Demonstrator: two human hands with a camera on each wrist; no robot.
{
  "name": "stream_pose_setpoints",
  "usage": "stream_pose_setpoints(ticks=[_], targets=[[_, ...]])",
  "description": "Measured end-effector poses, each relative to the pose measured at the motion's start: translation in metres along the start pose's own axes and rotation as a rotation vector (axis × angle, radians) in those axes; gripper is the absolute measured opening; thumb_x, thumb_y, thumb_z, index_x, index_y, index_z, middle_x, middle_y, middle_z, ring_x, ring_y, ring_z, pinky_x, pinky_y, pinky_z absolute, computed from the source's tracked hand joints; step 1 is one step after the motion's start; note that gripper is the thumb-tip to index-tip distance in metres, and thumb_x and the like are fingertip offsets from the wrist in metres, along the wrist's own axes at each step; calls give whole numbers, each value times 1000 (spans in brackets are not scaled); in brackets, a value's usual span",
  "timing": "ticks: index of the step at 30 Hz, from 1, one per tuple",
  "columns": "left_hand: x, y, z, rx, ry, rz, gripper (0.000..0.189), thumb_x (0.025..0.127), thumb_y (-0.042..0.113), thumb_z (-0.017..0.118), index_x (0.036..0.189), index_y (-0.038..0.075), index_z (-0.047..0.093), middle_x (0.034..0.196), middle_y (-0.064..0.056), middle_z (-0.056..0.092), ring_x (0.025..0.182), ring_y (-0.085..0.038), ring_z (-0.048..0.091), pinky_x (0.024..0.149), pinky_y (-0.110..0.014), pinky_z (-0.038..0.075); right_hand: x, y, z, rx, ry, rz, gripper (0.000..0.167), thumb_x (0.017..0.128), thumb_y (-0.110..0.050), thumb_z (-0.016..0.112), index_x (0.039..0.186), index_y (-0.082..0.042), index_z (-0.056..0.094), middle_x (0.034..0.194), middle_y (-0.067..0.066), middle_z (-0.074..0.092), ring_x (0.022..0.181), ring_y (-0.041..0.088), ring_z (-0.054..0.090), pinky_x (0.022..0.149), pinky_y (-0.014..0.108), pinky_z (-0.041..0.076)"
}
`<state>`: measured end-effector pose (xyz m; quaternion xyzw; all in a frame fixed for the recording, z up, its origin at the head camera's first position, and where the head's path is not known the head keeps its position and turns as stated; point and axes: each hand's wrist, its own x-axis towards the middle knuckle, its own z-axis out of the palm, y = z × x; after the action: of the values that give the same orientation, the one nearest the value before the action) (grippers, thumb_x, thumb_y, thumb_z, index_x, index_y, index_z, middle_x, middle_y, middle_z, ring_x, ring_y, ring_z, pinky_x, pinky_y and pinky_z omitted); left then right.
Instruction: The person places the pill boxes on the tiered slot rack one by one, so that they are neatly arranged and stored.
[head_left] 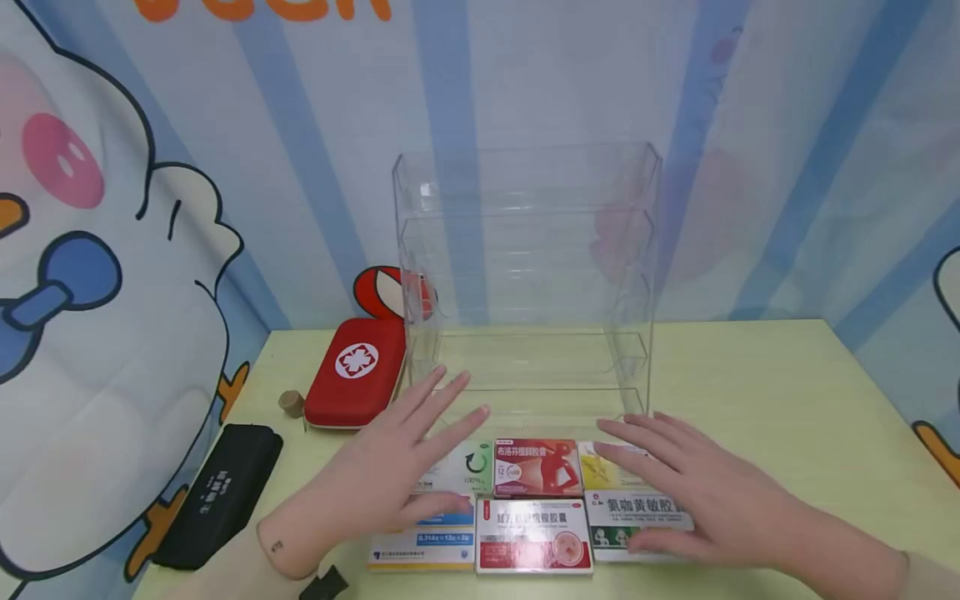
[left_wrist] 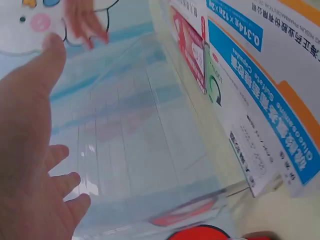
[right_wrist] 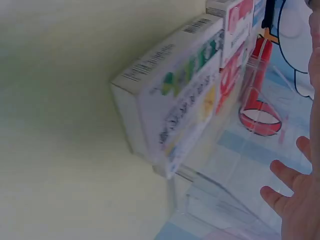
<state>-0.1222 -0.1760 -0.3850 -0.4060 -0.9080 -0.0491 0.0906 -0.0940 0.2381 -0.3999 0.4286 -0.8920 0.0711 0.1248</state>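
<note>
Several medicine boxes lie flat in two rows of three on the table. My left hand (head_left: 390, 475), fingers spread and palm down, hovers over the left ones: a blue-and-white box (head_left: 423, 550) in front and a green-and-white box (head_left: 476, 467) behind. Over the right ones, a white box with a green band (head_left: 611, 510) and a yellow-and-white box (head_left: 598, 472), my right hand (head_left: 705, 500) holds its fingers extended. Between the hands sit a red-and-white box (head_left: 534, 542) and a red box (head_left: 528, 475). Both hands hold nothing; each partly hides boxes beneath it.
Just behind the boxes stands a clear tiered acrylic rack (head_left: 536, 389). To its left are a red first-aid case (head_left: 341, 400), a small cork-coloured cylinder (head_left: 291, 404) and a black case (head_left: 221, 492). A striped cartoon backdrop (head_left: 322, 167) hangs behind the yellow table (head_left: 757, 375).
</note>
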Motion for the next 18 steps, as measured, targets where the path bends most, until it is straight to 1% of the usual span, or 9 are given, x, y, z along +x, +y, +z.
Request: stream_pose_setpoints(ticks=[2, 4, 5, 8, 10, 12, 13, 16, 18], targets=[[-1, -7, 4, -32, 75, -63, 104, 95, 65, 76, 178, 33, 21, 188, -2, 15, 172, -33, 24, 127, -56, 49, -12, -1, 8, 24, -4, 104, 99, 88, -69, 82, 170, -32, 41, 171, -7, 49, 147, 22, 58, 131, 34, 45], [-2, -14, 8, -61, 165, -124, 105, 94, 56, 81, 177, 27, 25, 186, -7, 22, 169, -33, 32, 120, -53, 56, -24, -2, 16, 52, -32, 227, 95, 89, -69, 82, 168, -31, 45, 166, -7, 54, 142, 20, 61, 113, 45, 61], [-2, -19, 10, -72, 211, -155, 105, 93, 52, 83, 177, 24, 26, 185, -8, 25, 167, -33, 34, 117, -53, 58, -29, -2, 20, 71, -46, 289, 93, 89, -69, 81, 167, -29, 47, 165, -5, 55, 141, 21, 62, 106, 52, 65], [-2, -30, 16, -111, 332, -250, 104, 92, 40, 86, 176, 16, 28, 182, -13, 31, 164, -35, 40, 110, -53, 62, -44, 0, 33, 159, -71, 471, 93, 90, -70, 80, 164, -22, 50, 160, 2, 57, 139, 27, 63, 105, 58, 64], [-2, -38, 21, -158, 378, -315, 104, 93, 35, 86, 176, 13, 27, 182, -13, 32, 164, -37, 40, 111, -56, 60, -53, 2, 41, 207, -81, 560, 97, 90, -72, 79, 164, -18, 49, 158, 9, 57, 139, 34, 64, 105, 62, 63], [-1, -44, 25, -201, 383, -375, 105, 95, 33, 84, 177, 12, 23, 182, -14, 32, 165, -39, 39, 114, -60, 57, -61, 4, 47, 241, -100, 626, 102, 88, -75, 79, 165, -16, 47, 157, 14, 57, 137, 38, 64, 104, 65, 62], [-1, -47, 28, -224, 371, -405, 105, 95, 33, 84, 177, 13, 21, 182, -14, 31, 165, -40, 38, 115, -61, 56, -63, 4, 50, 256, -113, 651, 105, 87, -77, 78, 166, -15, 46, 157, 16, 57, 137, 40, 64, 103, 66, 62], [0, -53, 36, -275, 314, -472, 105, 98, 35, 80, 178, 13, 16, 182, -16, 31, 166, -42, 37, 120, -64, 51, -69, 5, 57, 280, -159, 687, 113, 84, -82, 77, 167, -13, 43, 157, 20, 57, 138, 44, 63, 102, 69, 61], [1, -57, 42, -296, 275, -501, 105, 100, 37, 80, 178, 13, 14, 182, -16, 31, 166, -42, 38, 122, -64, 50, -70, 5, 60, 291, -188, 705, 117, 83, -85, 75, 167, -11, 42, 158, 20, 58, 140, 45, 62, 105, 70, 60]])
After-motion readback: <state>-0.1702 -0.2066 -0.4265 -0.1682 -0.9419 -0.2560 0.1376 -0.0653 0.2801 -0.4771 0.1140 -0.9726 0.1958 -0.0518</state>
